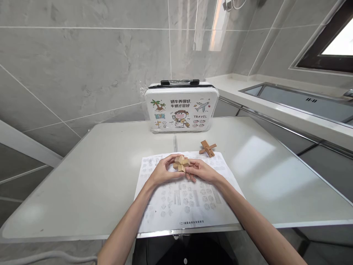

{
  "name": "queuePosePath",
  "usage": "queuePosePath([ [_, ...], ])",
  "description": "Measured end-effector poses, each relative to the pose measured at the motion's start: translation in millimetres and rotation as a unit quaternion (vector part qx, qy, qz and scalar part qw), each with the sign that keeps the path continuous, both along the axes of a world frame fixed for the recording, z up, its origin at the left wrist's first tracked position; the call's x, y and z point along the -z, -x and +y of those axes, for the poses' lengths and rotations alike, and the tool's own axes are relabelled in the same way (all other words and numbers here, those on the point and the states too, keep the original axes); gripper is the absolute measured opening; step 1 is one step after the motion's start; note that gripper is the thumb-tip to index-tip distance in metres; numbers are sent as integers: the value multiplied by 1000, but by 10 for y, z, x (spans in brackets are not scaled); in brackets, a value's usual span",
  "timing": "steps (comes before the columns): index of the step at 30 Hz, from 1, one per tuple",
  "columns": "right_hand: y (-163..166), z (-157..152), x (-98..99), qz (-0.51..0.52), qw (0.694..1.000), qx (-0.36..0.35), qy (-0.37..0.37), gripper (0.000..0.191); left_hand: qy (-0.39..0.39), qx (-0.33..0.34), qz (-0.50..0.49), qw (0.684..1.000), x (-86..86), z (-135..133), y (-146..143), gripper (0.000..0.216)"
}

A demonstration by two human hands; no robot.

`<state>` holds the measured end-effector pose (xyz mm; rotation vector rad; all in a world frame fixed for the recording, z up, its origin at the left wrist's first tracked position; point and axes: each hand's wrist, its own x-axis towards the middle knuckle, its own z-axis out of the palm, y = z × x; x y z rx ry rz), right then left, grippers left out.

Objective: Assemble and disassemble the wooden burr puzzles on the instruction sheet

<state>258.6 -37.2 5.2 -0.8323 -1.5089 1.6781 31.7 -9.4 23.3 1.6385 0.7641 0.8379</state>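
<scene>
A light wooden burr puzzle (pixel 181 163), star-like with angular blocks, is held between my two hands above a printed sheet. My left hand (pixel 164 171) curls around its left side, thumb at the near edge and fingers over the far side. From the right, my right hand (pixel 202 170) grips it with thumb and fingers. Beneath both hands lies the paper sheet (pixel 176 206), covered with small grey diagrams. A second, darker brown wooden puzzle (pixel 207 148) of crossed sticks rests at the sheet's far right edge.
A white carry case (pixel 182 110) with cartoon prints, wrapped in clear plastic, stands at the back of the pale table (pixel 91 176). Behind it rises a grey tiled wall (pixel 82 66). A counter with a sink (pixel 298 99) is on the right.
</scene>
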Motion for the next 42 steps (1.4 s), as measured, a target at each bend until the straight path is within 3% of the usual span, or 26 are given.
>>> queuePosePath([
  [4, 17, 24, 69, -25, 994, 98, -36, 38, -24, -39, 25, 999, 18, -20, -11, 66],
  [8, 38, 36, 105, -129, 969, 177, -114, 34, -43, -66, 42, 996, 28, -29, -27, 64],
  [16, 64, 0, 119, -83, 981, 133, -113, 35, -77, -87, 97, 988, 45, -39, -21, 64],
  [22, 43, 30, 152, -121, 968, 174, -136, 33, -112, -103, 135, 979, 36, -41, 1, 61],
  [28, 40, 62, 228, -93, 974, 160, -131, 34, -145, -105, 165, 970, 142, -10, 14, 57],
  [35, 23, 105, 243, -138, 944, 227, -197, 29, -280, -123, 224, 925, 225, 33, 12, 48],
  [39, 30, 122, 263, -144, 943, 239, -180, 31, -299, -150, 261, 905, 292, 46, 35, 44],
  [42, 34, 134, 281, -150, 940, 247, -182, 31, -306, -156, 274, 898, 296, 32, 35, 57],
])
